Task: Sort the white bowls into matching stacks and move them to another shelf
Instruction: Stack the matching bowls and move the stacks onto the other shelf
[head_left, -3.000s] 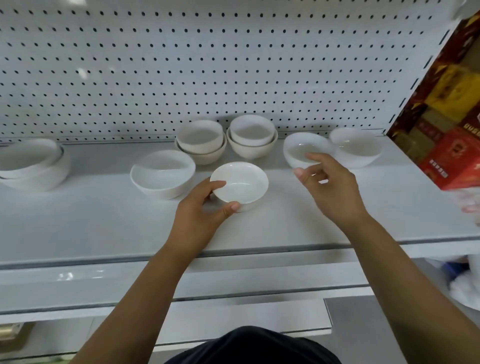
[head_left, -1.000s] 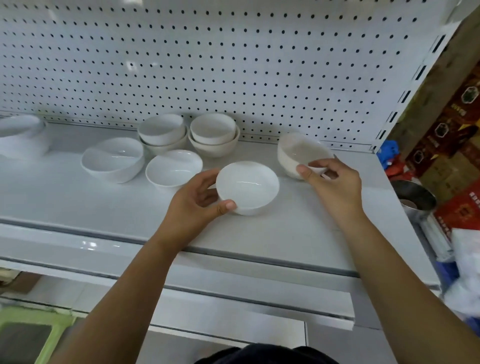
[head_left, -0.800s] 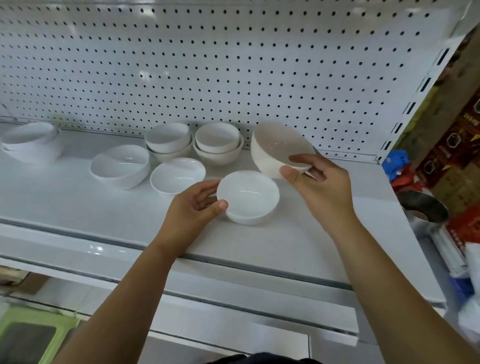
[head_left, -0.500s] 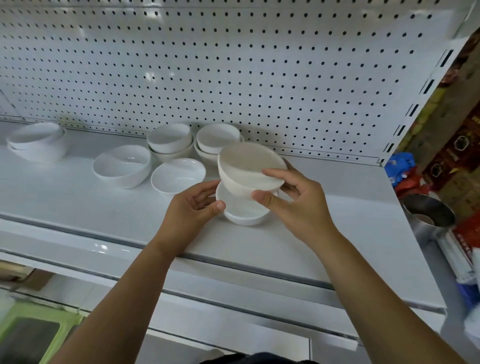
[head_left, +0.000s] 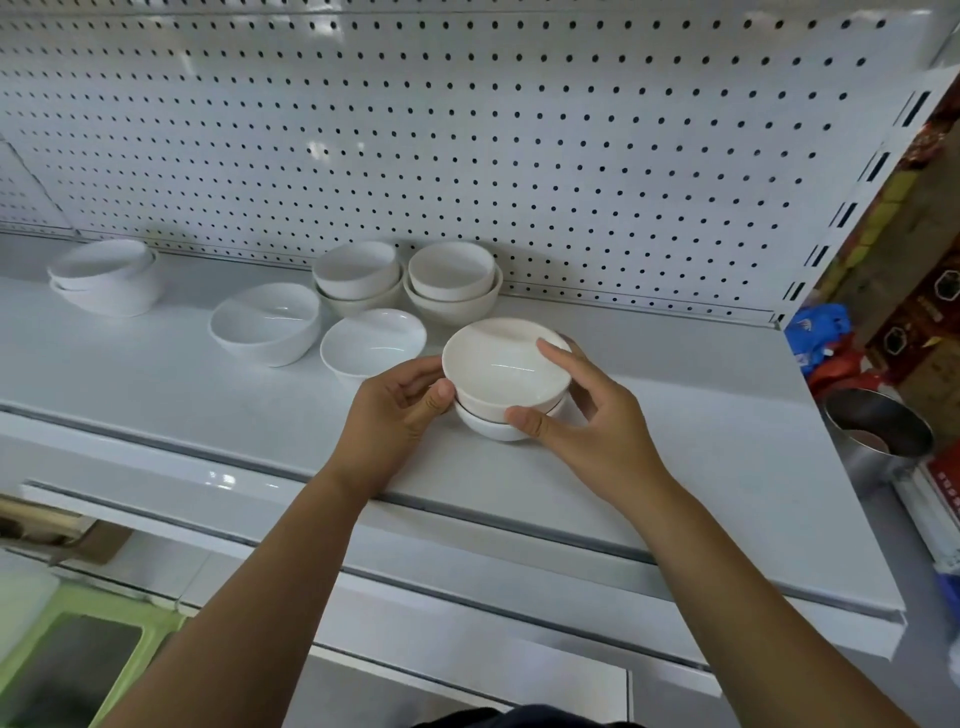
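Top bowl (head_left: 506, 364): cream-white, upright, nested in lower bowl (head_left: 488, 430). Pair set near front middle of shelf (head_left: 701, 457).

Left hand (head_left: 395, 415): curled round left side of pair. Thumb pressed on wall of top bowl, fingers tucked behind it.

Right hand (head_left: 592, 421): spread wide round right side of pair. Thumb at seam between the two bowls, forefinger laid over rim of top bowl. Firm grip from both sides.

Shallow bowl (head_left: 371, 340): single, upright, just left of pair, near edge partly hidden by left hand.

Deep bowl (head_left: 265, 322): single, upright, left of shallow bowl, close beside it.

Left stack (head_left: 358, 278) and right stack (head_left: 452, 283): two bowls each, side by side at back of shelf against pegboard (head_left: 519, 130).

Far stack (head_left: 104, 275): two bowls, tilted, at left end of shelf, well apart from the rest.

Metal cup (head_left: 878, 441): past right end of shelf, lower down, open mouth up.

Blue bag (head_left: 818, 332): behind cup, beside shelf upright.

Green plastic piece (head_left: 78, 649): bottom left, below shelf; kind not clear.
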